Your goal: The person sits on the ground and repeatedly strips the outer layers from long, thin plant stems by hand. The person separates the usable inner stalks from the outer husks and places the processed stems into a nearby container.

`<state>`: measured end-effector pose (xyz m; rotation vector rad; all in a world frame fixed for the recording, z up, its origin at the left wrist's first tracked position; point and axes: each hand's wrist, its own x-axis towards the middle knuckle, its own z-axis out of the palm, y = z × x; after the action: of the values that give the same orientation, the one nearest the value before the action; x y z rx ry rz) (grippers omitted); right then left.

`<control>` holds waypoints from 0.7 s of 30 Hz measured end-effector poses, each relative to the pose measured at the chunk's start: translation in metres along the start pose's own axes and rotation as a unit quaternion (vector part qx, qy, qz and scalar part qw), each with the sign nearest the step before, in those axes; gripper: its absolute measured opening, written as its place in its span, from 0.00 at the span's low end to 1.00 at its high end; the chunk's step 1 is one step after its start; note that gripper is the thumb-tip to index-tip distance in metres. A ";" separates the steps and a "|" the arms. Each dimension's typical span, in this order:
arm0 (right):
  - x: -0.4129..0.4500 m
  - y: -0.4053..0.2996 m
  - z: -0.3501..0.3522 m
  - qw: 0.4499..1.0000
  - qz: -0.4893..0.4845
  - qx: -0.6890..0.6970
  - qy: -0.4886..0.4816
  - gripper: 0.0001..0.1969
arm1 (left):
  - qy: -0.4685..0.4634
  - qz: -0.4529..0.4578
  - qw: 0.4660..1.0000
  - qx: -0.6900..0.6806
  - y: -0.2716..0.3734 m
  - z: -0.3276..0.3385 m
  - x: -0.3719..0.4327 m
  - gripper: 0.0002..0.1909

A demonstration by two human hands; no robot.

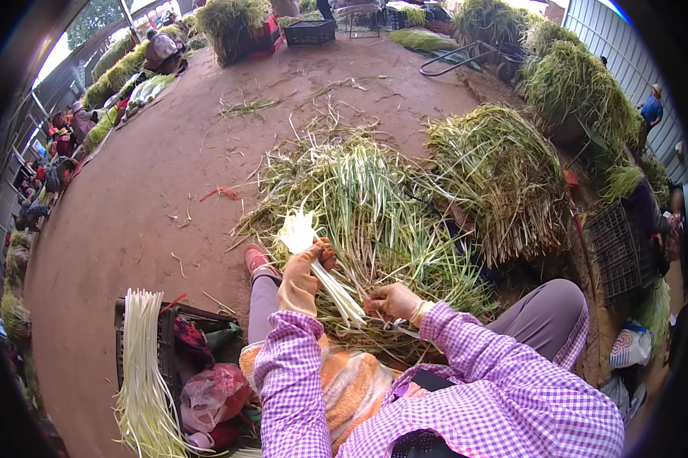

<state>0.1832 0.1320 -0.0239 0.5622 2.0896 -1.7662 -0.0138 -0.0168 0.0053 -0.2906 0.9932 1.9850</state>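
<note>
My left hand (305, 269), in a tan glove, grips a bunch of pale, peeled stalks (339, 293) with white leafy tops (298, 229). The bunch slants down to the right. My right hand (394, 301), also gloved, has its fingers curled around brownish stalk ends (372, 306) beside the bunch; its fingertips are partly hidden. Under and beyond both hands spreads a loose heap of green and white long-leaved stalks (372, 189), probably garlic shoots. An orange-and-white towel (355, 383) covers my lap.
To the left, long peeled stalks (140, 355) lie across a black plastic crate (120, 320) holding cloth and a pink plastic bag (213, 395). A large unpeeled bundle (498, 183) lies at right. Another crate (615, 252) leans beyond my knee. People (163, 51) sit along the left wall.
</note>
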 end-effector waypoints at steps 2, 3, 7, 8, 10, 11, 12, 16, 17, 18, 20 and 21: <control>0.005 -0.011 0.000 0.989 0.029 0.128 0.062 0.12 | 0.040 0.044 0.998 0.023 0.002 -0.001 -0.003 0.10; 0.009 -0.015 0.000 0.985 -0.015 0.127 0.113 0.13 | 0.087 0.088 0.991 0.041 0.002 -0.002 -0.005 0.10; 0.034 -0.034 -0.009 0.992 -0.121 -0.024 0.020 0.14 | 0.109 0.070 0.991 0.018 -0.008 -0.005 -0.009 0.12; 0.043 -0.038 -0.001 0.996 -0.090 -0.020 0.019 0.14 | 0.094 0.037 0.995 0.004 -0.010 -0.005 -0.009 0.13; 0.054 -0.041 0.013 0.995 -0.095 0.000 0.018 0.14 | 0.088 0.044 0.995 -0.011 -0.011 -0.005 -0.007 0.14; 0.057 -0.041 0.020 0.993 -0.109 0.026 0.047 0.14 | 0.102 0.074 0.992 -0.014 -0.012 -0.004 -0.007 0.15; 0.060 -0.041 0.027 0.990 -0.111 0.038 0.073 0.14 | 0.134 0.092 0.986 -0.041 -0.010 -0.002 -0.005 0.15; 0.077 -0.034 0.024 0.997 -0.077 -0.008 0.002 0.13 | 0.161 0.039 0.985 0.049 -0.005 0.011 -0.012 0.11; 0.090 -0.033 0.015 0.990 0.009 0.138 -0.023 0.13 | 0.163 0.065 0.984 0.035 -0.001 0.013 -0.018 0.12; 0.101 -0.031 -0.011 0.988 0.009 0.149 -0.046 0.12 | 0.162 0.121 0.979 0.029 0.006 0.013 -0.023 0.12; 0.128 -0.022 -0.021 0.952 0.039 0.140 0.271 0.11 | 0.165 0.225 0.960 0.020 0.018 0.015 -0.029 0.12; 0.142 -0.015 -0.029 0.958 0.088 0.089 0.257 0.14 | 0.159 0.262 0.952 0.022 0.022 0.016 -0.030 0.13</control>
<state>0.0526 0.1694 -0.0774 1.3404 2.1112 -1.8554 -0.0109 -0.0303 0.0437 -0.3555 1.4329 2.4372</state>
